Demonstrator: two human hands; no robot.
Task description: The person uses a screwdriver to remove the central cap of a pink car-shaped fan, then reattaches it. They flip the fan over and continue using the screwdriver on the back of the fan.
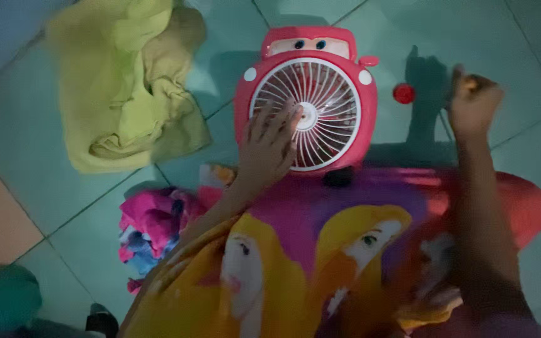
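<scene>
In the head view, a pink car-shaped fan (308, 100) stands on the pale tiled floor (233, 37) at twelve o'clock from the person's lap. The left hand (269, 147) lies flat on the fan's white grille at its seven o'clock, fingers spread, gripping nothing. The right hand (473, 103), at three o'clock from the fan and apart from it, is curled closed around something small and yellowish, too blurred to tell. A small red cap (403, 93) lies between fan and right hand. A yellow-green cloth (129, 81) sits crumpled at nine o'clock.
</scene>
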